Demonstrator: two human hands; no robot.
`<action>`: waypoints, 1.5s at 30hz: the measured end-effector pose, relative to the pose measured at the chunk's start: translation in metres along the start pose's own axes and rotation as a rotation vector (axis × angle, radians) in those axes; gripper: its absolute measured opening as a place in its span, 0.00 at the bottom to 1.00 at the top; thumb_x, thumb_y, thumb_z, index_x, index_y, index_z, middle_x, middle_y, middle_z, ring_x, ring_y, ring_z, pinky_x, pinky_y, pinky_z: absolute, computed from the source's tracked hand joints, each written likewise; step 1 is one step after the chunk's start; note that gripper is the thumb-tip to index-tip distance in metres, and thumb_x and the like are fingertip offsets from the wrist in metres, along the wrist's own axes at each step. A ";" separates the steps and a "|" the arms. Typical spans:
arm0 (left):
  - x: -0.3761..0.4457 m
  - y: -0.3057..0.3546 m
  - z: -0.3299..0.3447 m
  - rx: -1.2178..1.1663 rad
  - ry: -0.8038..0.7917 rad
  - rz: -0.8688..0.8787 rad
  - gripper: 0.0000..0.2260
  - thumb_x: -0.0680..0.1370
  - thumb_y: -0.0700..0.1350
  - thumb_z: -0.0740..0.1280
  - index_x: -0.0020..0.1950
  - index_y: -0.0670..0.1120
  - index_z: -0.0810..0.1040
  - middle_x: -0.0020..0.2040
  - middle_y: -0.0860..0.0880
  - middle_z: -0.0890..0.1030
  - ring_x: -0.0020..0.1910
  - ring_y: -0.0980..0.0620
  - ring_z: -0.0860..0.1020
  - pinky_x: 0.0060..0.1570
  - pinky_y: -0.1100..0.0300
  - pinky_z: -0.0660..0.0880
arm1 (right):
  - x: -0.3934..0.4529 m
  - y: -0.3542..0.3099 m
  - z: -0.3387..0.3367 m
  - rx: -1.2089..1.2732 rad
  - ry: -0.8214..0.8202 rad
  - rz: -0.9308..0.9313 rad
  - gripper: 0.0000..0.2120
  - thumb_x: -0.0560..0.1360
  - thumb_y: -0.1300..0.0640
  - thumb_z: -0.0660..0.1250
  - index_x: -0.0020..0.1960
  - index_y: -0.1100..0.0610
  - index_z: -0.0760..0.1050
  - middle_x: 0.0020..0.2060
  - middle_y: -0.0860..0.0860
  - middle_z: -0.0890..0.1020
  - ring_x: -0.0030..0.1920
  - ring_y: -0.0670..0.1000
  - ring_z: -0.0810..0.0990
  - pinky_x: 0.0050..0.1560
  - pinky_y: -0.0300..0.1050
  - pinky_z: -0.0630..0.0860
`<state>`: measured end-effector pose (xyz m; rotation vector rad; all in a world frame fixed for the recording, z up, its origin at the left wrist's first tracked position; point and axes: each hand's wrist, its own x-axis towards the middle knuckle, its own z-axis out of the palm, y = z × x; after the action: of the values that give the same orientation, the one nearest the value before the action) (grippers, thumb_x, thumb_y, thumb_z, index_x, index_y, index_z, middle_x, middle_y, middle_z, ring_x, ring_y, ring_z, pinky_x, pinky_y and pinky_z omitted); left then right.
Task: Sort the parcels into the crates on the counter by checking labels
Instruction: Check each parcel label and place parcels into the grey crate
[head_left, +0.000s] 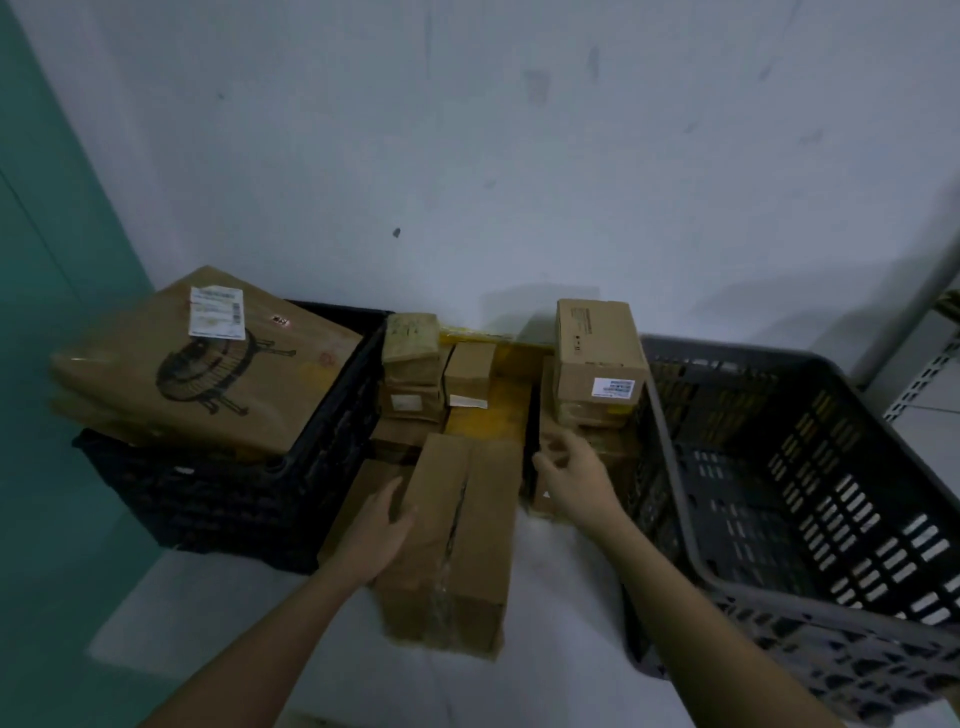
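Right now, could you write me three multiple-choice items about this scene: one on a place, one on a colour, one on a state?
1. Where does the big box with the drawing lie?
A. on the black crate
B. in the grey crate
C. on the floor

2. What colour is the right crate?
A. yellow
B. grey
C. red

3. What does the left hand do?
A. hangs idle
B. holds a pen
C. touches the long box

Answers:
1 A, it rests tilted across the crate's rim.
2 B, its slotted walls are grey.
3 C, its fingers lie on the box's left edge.
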<state>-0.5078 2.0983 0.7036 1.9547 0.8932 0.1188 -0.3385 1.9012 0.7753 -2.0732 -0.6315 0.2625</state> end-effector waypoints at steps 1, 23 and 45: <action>-0.001 0.002 0.002 -0.032 -0.001 -0.023 0.28 0.82 0.53 0.63 0.81 0.53 0.56 0.79 0.47 0.61 0.75 0.45 0.64 0.70 0.50 0.67 | -0.006 0.007 0.007 0.036 -0.028 0.041 0.16 0.81 0.53 0.65 0.68 0.52 0.72 0.58 0.47 0.78 0.57 0.48 0.78 0.55 0.44 0.78; -0.045 -0.021 0.038 -0.285 -0.107 -0.278 0.27 0.73 0.50 0.77 0.70 0.45 0.74 0.61 0.48 0.81 0.56 0.49 0.80 0.61 0.52 0.77 | -0.092 0.070 0.073 0.462 -0.363 0.632 0.23 0.81 0.40 0.58 0.71 0.49 0.58 0.53 0.48 0.76 0.49 0.53 0.80 0.39 0.52 0.81; -0.033 0.068 -0.100 -0.897 -0.314 -0.290 0.34 0.65 0.77 0.66 0.56 0.52 0.83 0.55 0.40 0.85 0.58 0.34 0.77 0.44 0.30 0.77 | -0.077 0.018 0.005 0.389 -0.374 0.012 0.38 0.77 0.71 0.66 0.63 0.25 0.68 0.62 0.26 0.73 0.64 0.31 0.70 0.50 0.33 0.79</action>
<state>-0.5376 2.1304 0.8212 0.9676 0.7226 0.0283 -0.3998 1.8561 0.7536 -1.6636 -0.7240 0.7332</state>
